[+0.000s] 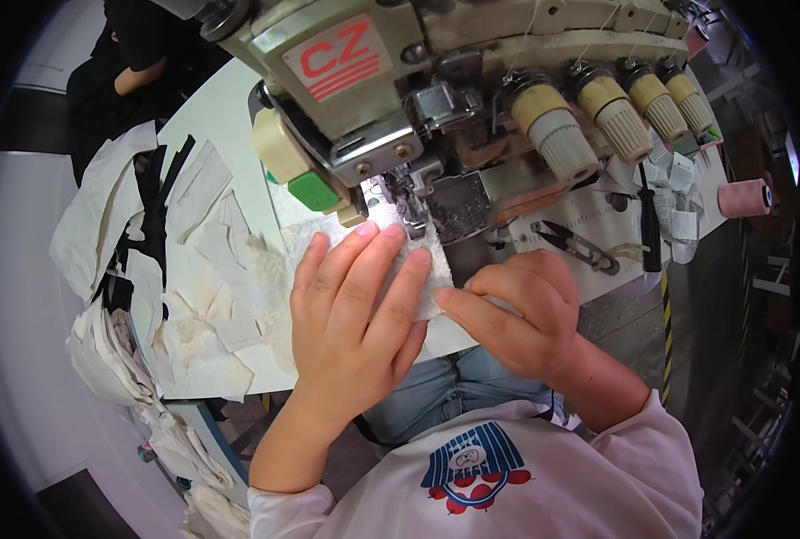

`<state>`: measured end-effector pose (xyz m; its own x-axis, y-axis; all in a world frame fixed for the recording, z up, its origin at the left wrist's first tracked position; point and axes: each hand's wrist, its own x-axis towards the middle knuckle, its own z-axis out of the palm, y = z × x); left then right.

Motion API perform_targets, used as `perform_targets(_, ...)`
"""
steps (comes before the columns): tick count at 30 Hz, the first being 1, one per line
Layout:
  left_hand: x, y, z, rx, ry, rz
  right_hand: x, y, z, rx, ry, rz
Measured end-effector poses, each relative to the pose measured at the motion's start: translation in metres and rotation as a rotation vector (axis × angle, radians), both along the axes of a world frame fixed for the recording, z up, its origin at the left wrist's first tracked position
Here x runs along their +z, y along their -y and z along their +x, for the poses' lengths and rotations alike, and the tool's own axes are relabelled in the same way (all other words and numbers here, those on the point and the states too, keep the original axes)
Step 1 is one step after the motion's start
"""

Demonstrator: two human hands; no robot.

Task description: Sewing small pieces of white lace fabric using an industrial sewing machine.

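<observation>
My left hand lies palm down with its fingers spread on a small piece of white fabric, fingertips close to the lit needle area of an overlock sewing machine. The fabric runs up under the presser foot, where its far end is hidden. At the fabric's near right edge, my right hand pinches the cloth between thumb and forefinger, the other fingers curled in. Left of the needle area, a cream guard with a green part hangs just above my left fingertips.
White fabric pieces and black strips lie on the left of the table. On the right are thread snips, a black-handled screwdriver, white labels and a pink thread cone. Another person in black is at far left.
</observation>
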<state>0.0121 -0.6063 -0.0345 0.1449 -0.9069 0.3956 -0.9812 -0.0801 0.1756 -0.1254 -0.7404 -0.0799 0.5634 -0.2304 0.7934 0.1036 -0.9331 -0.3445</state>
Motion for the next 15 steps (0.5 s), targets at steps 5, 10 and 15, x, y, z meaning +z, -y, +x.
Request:
perform_targets(5, 0.0009, -0.0009, 0.0014, -0.001, -0.004, 0.012, 0.0022, -0.0016, -0.0006, 0.015, -0.048, 0.042)
perform_targets(10, -0.0006, -0.0009, 0.0038, -0.011, -0.001, 0.005, -0.0021, 0.0001, 0.0028, -0.002, -0.001, 0.013)
perform_targets(15, -0.0021, 0.0004, 0.0065, -0.027, 0.012, -0.003, -0.0023, 0.0009, 0.0047, -0.012, 0.003, 0.022)
